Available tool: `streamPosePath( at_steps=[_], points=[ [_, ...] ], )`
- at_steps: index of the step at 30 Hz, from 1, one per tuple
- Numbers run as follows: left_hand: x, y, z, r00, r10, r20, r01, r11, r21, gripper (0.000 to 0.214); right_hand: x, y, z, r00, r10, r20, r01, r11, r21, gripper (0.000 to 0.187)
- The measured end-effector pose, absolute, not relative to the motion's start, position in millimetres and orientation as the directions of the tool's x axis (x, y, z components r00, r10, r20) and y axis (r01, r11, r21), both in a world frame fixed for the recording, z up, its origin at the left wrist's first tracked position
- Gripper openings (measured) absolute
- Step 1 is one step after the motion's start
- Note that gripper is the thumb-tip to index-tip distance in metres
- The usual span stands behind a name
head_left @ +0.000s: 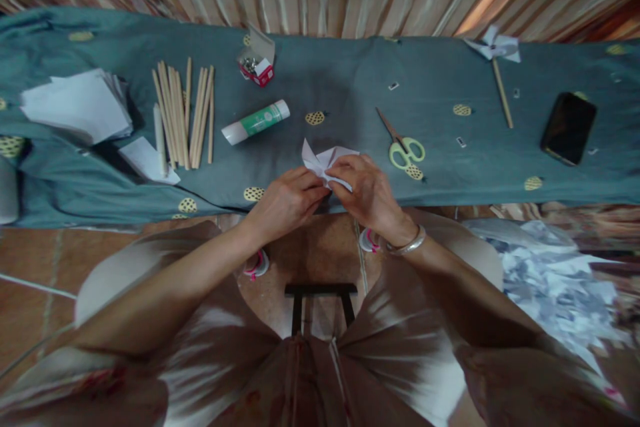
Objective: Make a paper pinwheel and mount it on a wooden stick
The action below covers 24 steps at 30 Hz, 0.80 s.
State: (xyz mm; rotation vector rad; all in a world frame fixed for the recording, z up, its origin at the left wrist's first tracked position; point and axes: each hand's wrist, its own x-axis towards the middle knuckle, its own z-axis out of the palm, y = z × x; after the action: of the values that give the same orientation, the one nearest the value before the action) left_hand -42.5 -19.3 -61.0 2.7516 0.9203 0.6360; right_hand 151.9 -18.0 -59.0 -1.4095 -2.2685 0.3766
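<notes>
A white paper pinwheel (320, 160), its blades partly folded, is held between my two hands near the table's front edge. My left hand (293, 200) pinches it from the left, fingers closed on the lower edge. From the right, my right hand (367, 190) grips it with thumb and fingers; a bracelet is on that wrist. My fingers hide the pinwheel's centre. Just right of my right hand lie scissors (399, 143) with light green handles. A green and white glue stick (257, 121) rests to the upper left of my hands.
Behind the glue stick stands a small open red box (257, 63) of metal bits. Wooden sticks (175, 117) and stacked white paper (77, 105) lie left. At right are a finished pinwheel on a stick (500, 80) and a black phone (569, 128). Paper scraps (555, 287) heap on the floor.
</notes>
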Motion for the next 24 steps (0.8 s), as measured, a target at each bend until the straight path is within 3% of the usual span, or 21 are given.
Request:
streamPosePath(
  at_steps=[16, 24],
  points=[
    [-42.8, -19.3, -60.8, 0.728, 0.599, 0.333, 0.538, -0.8, 0.266, 0.018, 145.4, -26.8, -49.9, -0.537, 0.829, 0.155, 0.823, 0.555, -0.12, 0.025],
    [-43.3, -19.0, -59.6, 0.734, 0.607, 0.303, 0.553, -0.794, 0.252, 0.017, 138.8, -14.9, -52.8, -0.575, 0.801, 0.166, 0.806, 0.59, -0.055, 0.029]
  ],
)
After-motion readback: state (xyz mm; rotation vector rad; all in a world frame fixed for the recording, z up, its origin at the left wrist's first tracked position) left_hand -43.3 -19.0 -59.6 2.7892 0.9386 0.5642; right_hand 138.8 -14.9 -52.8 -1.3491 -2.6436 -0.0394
